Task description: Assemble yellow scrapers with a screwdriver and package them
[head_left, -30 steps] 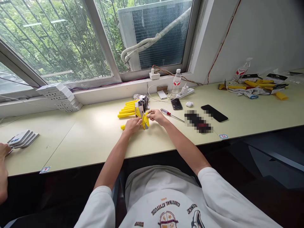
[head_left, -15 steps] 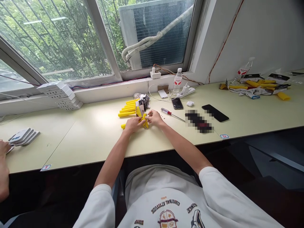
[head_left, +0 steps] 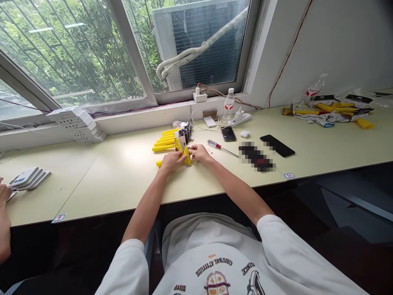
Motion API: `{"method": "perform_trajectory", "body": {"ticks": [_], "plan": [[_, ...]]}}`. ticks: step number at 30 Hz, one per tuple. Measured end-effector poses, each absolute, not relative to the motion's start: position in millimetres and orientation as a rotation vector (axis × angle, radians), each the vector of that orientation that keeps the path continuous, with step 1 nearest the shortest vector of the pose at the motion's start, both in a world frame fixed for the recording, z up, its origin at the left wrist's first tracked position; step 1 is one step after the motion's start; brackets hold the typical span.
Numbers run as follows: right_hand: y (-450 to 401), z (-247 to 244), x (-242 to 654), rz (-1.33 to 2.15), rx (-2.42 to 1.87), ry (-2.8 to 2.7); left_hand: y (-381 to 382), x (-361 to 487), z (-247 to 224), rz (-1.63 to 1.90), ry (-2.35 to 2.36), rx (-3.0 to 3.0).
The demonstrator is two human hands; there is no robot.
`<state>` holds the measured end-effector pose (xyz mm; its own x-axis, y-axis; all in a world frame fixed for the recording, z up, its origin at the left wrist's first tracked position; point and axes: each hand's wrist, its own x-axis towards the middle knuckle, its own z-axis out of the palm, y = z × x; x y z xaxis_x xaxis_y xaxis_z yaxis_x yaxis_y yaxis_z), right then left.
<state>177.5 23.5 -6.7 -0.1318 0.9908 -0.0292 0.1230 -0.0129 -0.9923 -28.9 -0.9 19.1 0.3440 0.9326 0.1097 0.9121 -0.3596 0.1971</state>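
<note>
Two bare hands met at the middle of the desk; the left hand (head_left: 172, 162) was clenched around a yellow plastic part (head_left: 186, 156), and the right hand (head_left: 199, 153) grasped the same part with its fingertips (head_left: 190, 151). Nearest the part, just behind it, lay four yellow handles (head_left: 164, 142) side by side, their metal heads (head_left: 186, 133) bunched at one end.

To the right there were one red-handled screwdriver (head_left: 219, 148), two black phones (head_left: 229, 133) (head_left: 277, 146), one white earbud case (head_left: 245, 134), one white power strip (head_left: 241, 119) and one blurred, unreadable object (head_left: 256, 157). There were two plastic bottles, one on the desk's back edge (head_left: 229, 105) and one at the far right (head_left: 313, 92), the latter beside a heap of yellow handles and white cloth (head_left: 325, 119).

At the far left sat a fanned stack of about four white packs (head_left: 29, 179); another person's hand (head_left: 3, 205) was beside it, its fingers too cut off by the frame to tell their state.

The desk (head_left: 123, 192) was long and pale green; behind it ran a white sill carrying a stack of white socket strips (head_left: 76, 125). Above that, a barred window (head_left: 73, 49) looked onto foliage and an outdoor air-conditioning unit (head_left: 199, 45).
</note>
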Motion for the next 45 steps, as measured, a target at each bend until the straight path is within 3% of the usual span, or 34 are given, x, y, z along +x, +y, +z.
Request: {"method": "perform_trajectory", "body": {"ticks": [10,45], "plan": [[22,-3,178,1.139,-1.259,-1.423,0,-30,18,0.320,1.694,2.493],[15,2,177,1.393,-1.270,-1.188,-2,-29,19,0.364,1.731,2.452]]}}
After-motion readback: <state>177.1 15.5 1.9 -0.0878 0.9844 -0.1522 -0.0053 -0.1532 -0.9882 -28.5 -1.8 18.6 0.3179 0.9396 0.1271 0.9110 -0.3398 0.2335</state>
